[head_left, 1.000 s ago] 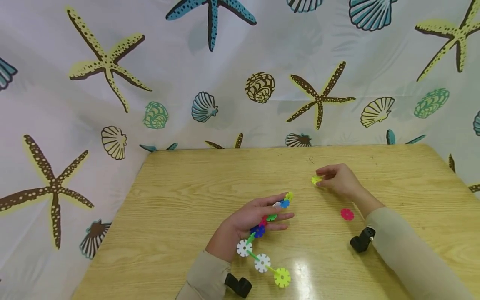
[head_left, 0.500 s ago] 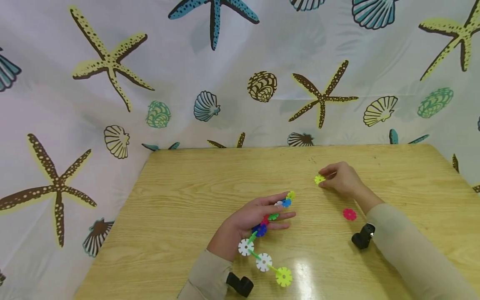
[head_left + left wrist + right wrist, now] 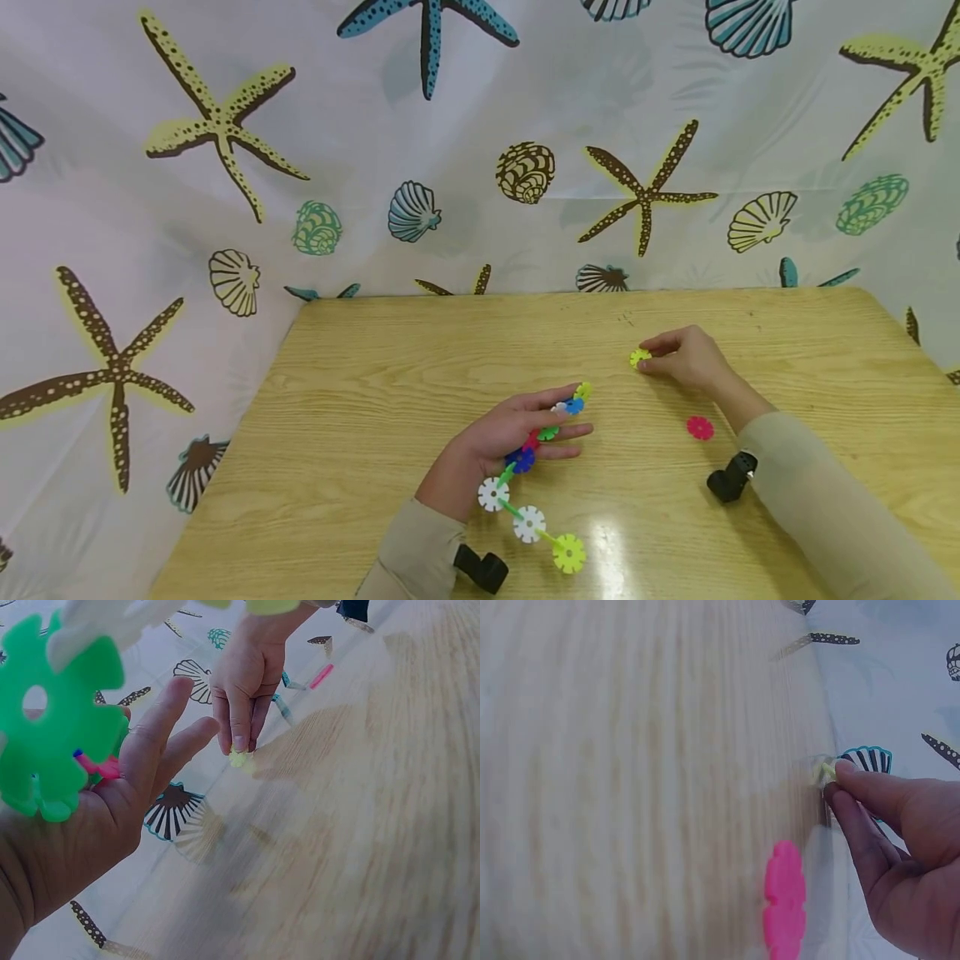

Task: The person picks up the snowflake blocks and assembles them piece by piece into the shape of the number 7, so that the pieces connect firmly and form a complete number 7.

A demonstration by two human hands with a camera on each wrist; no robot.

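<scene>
My left hand [image 3: 498,437] holds a chain of interlocking snowflake discs [image 3: 529,524] between thumb and index finger, with the other fingers stretched out. The chain runs from a yellow disc at the fingertips through blue, green, pink, dark blue and white ones to a yellow disc [image 3: 569,553] at its lower end. In the left wrist view a green disc [image 3: 82,682] of the chain looms close. Farther back on the right, my right hand [image 3: 688,360] pinches a single yellow snowflake disc [image 3: 638,357] at the tabletop, its edge partly covered by the fingers.
A loose pink disc [image 3: 701,428] lies on the wooden table [image 3: 360,417] below my right hand. Behind the table hangs a white cloth [image 3: 465,125] printed with starfish and shells. Both wrists carry a small black camera [image 3: 483,572].
The head view has shifted slightly. My right hand has moved a touch to the right, still pinching the yellow disc. My left hand keeps the chain in the same pose.
</scene>
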